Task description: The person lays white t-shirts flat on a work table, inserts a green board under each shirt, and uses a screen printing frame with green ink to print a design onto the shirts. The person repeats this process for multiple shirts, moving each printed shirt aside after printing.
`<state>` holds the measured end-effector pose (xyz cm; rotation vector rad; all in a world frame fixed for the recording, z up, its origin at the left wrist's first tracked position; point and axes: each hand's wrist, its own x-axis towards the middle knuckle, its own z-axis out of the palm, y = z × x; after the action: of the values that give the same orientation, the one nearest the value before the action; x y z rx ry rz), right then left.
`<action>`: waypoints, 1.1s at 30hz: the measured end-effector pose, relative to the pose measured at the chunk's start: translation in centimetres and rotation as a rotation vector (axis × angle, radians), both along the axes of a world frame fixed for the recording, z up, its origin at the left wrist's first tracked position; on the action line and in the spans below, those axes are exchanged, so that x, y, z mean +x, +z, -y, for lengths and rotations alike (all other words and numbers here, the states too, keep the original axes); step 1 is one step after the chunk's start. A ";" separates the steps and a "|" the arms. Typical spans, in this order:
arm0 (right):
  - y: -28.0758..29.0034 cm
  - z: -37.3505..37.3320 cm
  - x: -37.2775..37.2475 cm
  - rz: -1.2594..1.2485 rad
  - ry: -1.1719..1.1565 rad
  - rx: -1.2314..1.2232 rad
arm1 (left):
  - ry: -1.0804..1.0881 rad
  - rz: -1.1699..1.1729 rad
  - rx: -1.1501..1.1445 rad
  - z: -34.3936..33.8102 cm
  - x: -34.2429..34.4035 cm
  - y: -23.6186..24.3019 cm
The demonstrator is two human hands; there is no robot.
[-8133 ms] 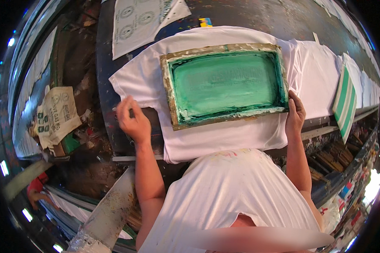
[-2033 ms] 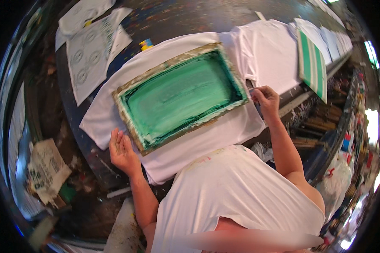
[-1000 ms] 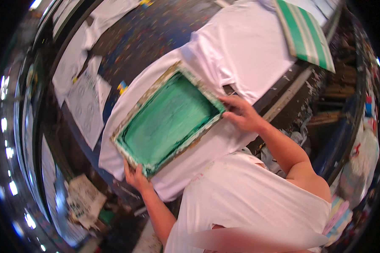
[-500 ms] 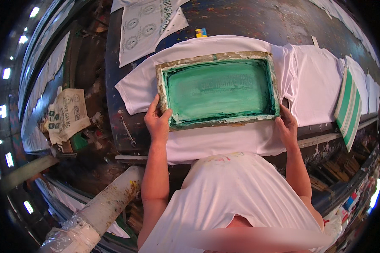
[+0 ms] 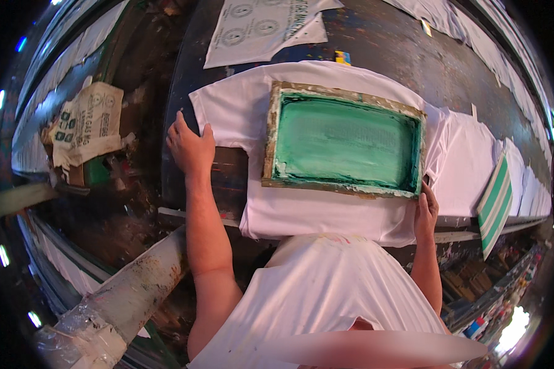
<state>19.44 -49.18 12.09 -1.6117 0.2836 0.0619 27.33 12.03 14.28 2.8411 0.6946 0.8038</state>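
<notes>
A white T-shirt lies spread on the dark table, with a wood-framed green printing screen lying on its front. My left hand is off the screen, to its left beside the shirt's sleeve, fingers apart and holding nothing. My right hand grips the screen's lower right corner, fingers at the outer edge of the wooden frame.
More white shirts continue rightward, with a green-striped board at their front. A printed cloth and small yellow-blue object lie behind. Left are a bag and another rack; a pale pipe slants below.
My left hand has released the screen's left corner and moved left and up. My right hand stays at the right corner. The screen now sits farther right in the view, slightly tilted.
</notes>
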 end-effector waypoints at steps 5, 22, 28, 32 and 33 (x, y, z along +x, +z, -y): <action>0.1 -0.1 0.2 -0.012 -0.019 0.095 | 0.047 -0.261 -0.621 -2.8 0.5 0.3; 0.2 -0.2 0.1 -0.032 -0.058 0.017 | -0.028 -0.104 -0.621 -3.8 0.1 -1.6; 1.1 -1.4 0.1 -0.028 -0.046 -0.053 | -0.186 0.185 -0.571 -0.2 -1.0 -0.8; 1.3 -1.6 0.0 -0.006 -0.033 -0.079 | -0.326 0.149 -0.996 5.3 -3.0 -0.6; 1.3 -1.7 0.0 -0.005 -0.029 -0.086 | -0.353 0.161 -1.186 6.7 -3.3 -0.7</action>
<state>19.41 -47.51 13.42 -1.6930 0.3169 0.0313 24.07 5.35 13.58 1.7139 0.3994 0.3428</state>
